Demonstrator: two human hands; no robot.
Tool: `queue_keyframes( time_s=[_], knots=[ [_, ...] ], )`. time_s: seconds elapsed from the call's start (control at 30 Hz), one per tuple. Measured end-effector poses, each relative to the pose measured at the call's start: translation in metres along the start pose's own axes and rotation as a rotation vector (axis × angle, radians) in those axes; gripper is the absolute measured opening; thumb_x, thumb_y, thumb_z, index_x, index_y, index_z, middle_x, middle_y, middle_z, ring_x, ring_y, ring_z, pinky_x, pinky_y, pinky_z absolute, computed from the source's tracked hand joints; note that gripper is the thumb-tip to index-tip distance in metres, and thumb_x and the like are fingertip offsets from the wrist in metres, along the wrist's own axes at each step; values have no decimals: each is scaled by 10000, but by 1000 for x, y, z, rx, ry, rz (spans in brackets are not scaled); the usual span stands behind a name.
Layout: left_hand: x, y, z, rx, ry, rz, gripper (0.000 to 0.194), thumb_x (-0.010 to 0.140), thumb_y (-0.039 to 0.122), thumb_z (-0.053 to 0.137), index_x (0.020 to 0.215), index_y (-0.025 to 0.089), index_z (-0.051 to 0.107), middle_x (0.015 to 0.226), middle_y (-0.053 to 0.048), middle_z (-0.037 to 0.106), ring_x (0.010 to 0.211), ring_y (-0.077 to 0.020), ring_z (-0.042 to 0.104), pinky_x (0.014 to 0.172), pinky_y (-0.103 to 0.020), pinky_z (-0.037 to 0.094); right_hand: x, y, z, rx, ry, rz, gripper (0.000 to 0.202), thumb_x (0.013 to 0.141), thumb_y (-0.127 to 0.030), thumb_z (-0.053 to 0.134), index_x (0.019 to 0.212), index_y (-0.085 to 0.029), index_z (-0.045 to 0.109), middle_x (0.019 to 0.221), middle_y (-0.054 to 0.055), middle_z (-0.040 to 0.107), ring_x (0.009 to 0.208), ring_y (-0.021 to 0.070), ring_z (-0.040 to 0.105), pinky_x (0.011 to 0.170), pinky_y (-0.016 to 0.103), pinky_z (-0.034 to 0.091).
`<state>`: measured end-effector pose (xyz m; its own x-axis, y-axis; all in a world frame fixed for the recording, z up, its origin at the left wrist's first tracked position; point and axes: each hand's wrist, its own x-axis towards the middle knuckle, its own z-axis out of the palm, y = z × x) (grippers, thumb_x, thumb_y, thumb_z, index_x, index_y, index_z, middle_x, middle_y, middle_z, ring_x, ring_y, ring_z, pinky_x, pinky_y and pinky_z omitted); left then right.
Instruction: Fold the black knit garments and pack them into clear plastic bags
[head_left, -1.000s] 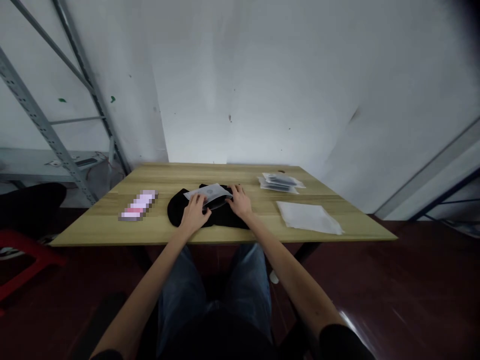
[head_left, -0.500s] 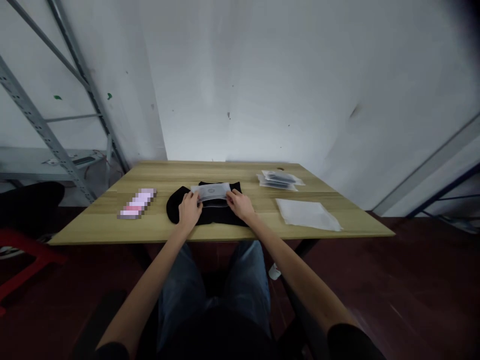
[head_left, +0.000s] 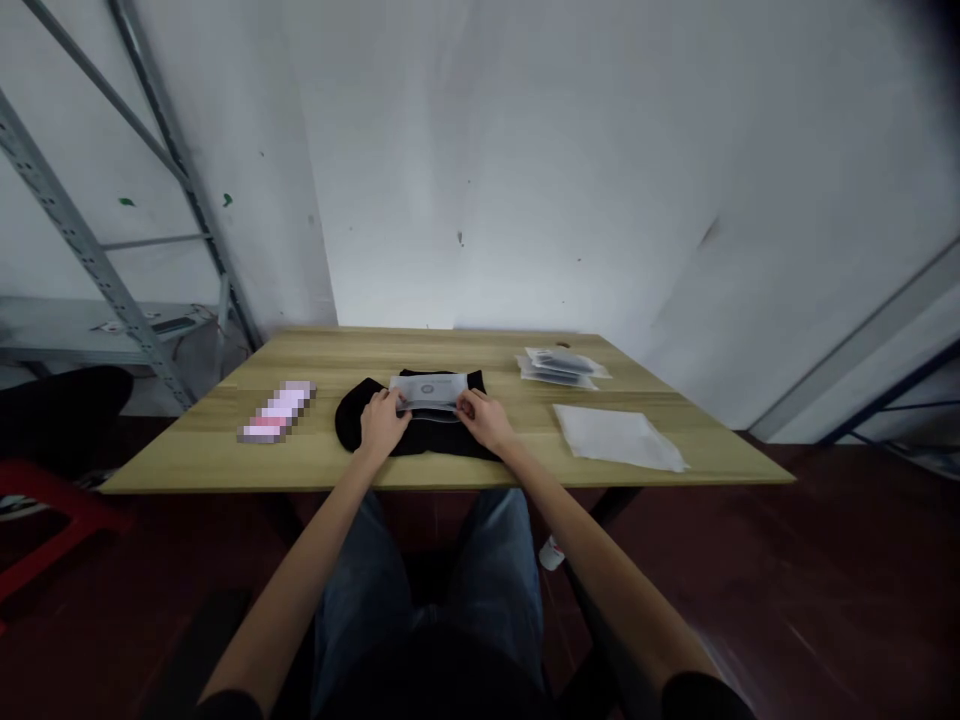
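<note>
A folded translucent packet (head_left: 429,389) with a small round print lies over black fabric (head_left: 435,438) near the front edge of the table. My left hand (head_left: 383,424) pinches the packet's left end, and my right hand (head_left: 483,418) pinches its right end. Both hands rest over the black fabric, whose rounded part sticks out to the left. What is inside the packet is too small to tell.
On the wooden table (head_left: 300,465), a blurred pink phone-like item (head_left: 277,412) lies left. Stacked translucent packets (head_left: 562,366) lie back right, with a flat whitish bag (head_left: 619,437) in front of them. A metal rack (head_left: 112,280) stands left, beside a red stool (head_left: 52,500).
The fingers of both hands have shifted slightly along the packet's near edge, and its printed face now shows flatter. The whole view has moved slightly.
</note>
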<state>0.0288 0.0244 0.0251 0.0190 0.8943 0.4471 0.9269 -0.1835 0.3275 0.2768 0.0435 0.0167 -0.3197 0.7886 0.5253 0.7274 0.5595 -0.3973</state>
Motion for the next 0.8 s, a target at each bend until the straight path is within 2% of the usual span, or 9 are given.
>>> queue_keyframes(
  time_s=[0.2, 0.3, 0.43, 0.5, 0.6, 0.7, 0.8],
  knots=[
    [3, 2, 2, 52, 6, 2, 128, 955, 180, 600, 1028, 240, 687, 1058, -89, 699, 1038, -278, 652, 836, -364, 517, 1, 4, 3, 70, 29, -4, 125, 858, -107, 592, 889, -225, 618, 847, -10, 591, 730, 154, 571, 724, 252, 444],
    [-2, -4, -2, -27, 78, 31, 162, 925, 184, 638, 1068, 247, 682, 1116, -93, 681, 1113, -282, 624, 882, -361, 527, 0, 9, 0, 97, 46, 36, 124, 826, -115, 592, 884, -222, 619, 842, -16, 602, 712, 147, 572, 715, 248, 452],
    [-16, -21, -14, -132, 180, 91, 228, 902, 239, 680, 1128, 252, 663, 1151, -73, 681, 1131, -274, 625, 990, -390, 504, -6, 8, -12, 86, 15, 88, 175, 808, -159, 648, 972, -221, 664, 909, -16, 648, 682, 132, 577, 699, 246, 462],
    [-22, -31, -18, -137, 194, 103, 222, 889, 212, 678, 1106, 259, 670, 1131, -55, 696, 1126, -269, 631, 1021, -407, 482, -9, -2, -19, 17, 38, 87, 197, 820, -185, 684, 1013, -228, 689, 973, 0, 668, 740, 145, 612, 713, 253, 468],
    [-26, -39, -21, -113, 196, 102, 219, 876, 158, 666, 1063, 267, 694, 1108, -43, 709, 1125, -269, 630, 1052, -424, 456, -8, -30, -20, -127, 104, 47, 112, 932, -272, 681, 1033, -240, 718, 1051, 30, 690, 842, 177, 652, 725, 274, 464],
    [-25, -40, -19, -89, 186, 100, 184, 894, 158, 659, 1024, 272, 722, 1108, -50, 707, 1134, -283, 616, 1031, -429, 461, 2, -64, -9, -227, 62, -110, 126, 1024, -299, 629, 1080, -248, 730, 1120, 55, 703, 970, 206, 658, 787, 302, 471],
    [-23, -41, -17, -57, 162, 120, 152, 947, 186, 633, 1016, 270, 739, 1084, -63, 700, 1115, -288, 606, 988, -421, 473, 18, -90, 9, -329, -15, -299, 153, 1034, -270, 644, 1164, -236, 716, 1173, 88, 706, 1145, 264, 601, 932, 367, 455]
  ],
)
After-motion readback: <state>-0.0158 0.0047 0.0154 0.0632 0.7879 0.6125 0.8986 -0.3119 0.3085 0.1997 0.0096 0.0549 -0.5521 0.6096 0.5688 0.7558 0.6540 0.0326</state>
